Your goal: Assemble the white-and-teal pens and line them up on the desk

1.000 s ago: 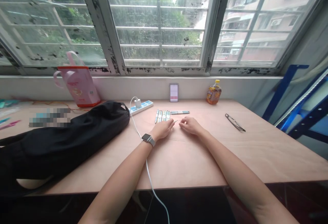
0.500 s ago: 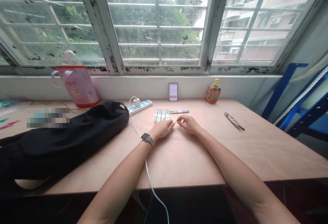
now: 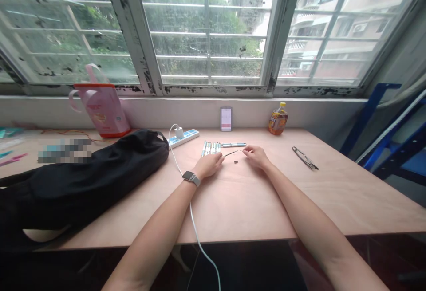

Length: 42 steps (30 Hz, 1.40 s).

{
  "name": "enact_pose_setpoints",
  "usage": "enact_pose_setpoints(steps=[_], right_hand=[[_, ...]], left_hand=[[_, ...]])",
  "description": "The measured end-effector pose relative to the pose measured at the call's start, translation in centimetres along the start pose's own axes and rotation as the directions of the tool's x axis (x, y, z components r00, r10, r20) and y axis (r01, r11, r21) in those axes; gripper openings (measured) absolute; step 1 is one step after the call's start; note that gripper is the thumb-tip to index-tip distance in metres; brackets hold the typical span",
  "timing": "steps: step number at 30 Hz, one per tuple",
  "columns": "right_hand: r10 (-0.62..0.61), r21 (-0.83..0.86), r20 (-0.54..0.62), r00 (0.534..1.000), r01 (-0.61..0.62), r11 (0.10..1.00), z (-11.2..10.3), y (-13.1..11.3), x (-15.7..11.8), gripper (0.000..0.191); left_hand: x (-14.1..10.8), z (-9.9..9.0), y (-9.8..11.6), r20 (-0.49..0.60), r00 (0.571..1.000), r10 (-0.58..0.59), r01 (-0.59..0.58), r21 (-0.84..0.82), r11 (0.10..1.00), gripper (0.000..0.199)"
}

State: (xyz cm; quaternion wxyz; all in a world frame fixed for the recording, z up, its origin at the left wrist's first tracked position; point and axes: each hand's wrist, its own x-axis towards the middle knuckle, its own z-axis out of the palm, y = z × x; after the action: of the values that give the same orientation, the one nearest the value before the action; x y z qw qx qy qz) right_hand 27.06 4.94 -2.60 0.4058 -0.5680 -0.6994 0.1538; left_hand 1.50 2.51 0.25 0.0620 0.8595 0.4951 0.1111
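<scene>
My left hand [image 3: 209, 165], with a watch on the wrist, is closed on a thin dark rod [image 3: 230, 153] that looks like a pen refill and points to the right. My right hand [image 3: 257, 156] is pinched at the far end of a thin pale piece [image 3: 240, 151] that seems to continue the rod; whether they are joined is too small to tell. A small dark piece [image 3: 236, 162] lies on the table between the hands. Just beyond my left hand several blue and white pens [image 3: 209, 147] lie side by side, and more pens [image 3: 234, 144] lie crosswise beside them.
A white power strip [image 3: 184, 137] with a charger and cable [image 3: 195, 229] is at left. A black bag [image 3: 100, 184] and pink package [image 3: 105, 111] stand further left. A phone [image 3: 226, 119] leans on the wall; a bottle [image 3: 278, 120] and glasses [image 3: 304, 158] are right.
My right hand has moved right, away from my left hand, and the dark rod with its pale end now shows between them. The small dark piece now shows on the table.
</scene>
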Motion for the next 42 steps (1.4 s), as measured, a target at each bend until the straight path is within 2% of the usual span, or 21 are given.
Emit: enact_pose_setpoints(steps=[21,26,33,36,42], right_hand=[[-0.057,0.009,0.005,0.998,0.057,0.998,0.0,-0.9,-0.3,0.017],[-0.134,0.007,0.048,0.99,0.134,0.991,0.5,-1.8,-0.6,0.017],[-0.285,0.034,0.128,0.95,0.283,0.959,2.0,-4.2,-1.5,0.016],[-0.274,0.094,0.126,0.953,0.264,0.96,2.3,-4.8,-1.8,0.015],[-0.119,0.303,0.122,0.985,0.078,0.95,2.2,-4.8,-1.5,0.02]], left_hand=[[0.0,0.0,-0.1,-0.006,1.0,0.0,0.0,-0.022,1.0,0.031],[0.0,0.1,0.0,-0.008,1.0,0.009,-0.009,-0.007,1.0,0.031],[-0.2,0.2,0.2,-0.032,0.996,0.081,-0.082,-0.018,0.996,0.031],[-0.2,0.3,0.2,-0.054,0.993,0.107,-0.109,-0.028,0.994,0.031],[0.1,0.4,0.1,-0.099,0.989,0.111,-0.118,-0.074,0.99,0.033]])
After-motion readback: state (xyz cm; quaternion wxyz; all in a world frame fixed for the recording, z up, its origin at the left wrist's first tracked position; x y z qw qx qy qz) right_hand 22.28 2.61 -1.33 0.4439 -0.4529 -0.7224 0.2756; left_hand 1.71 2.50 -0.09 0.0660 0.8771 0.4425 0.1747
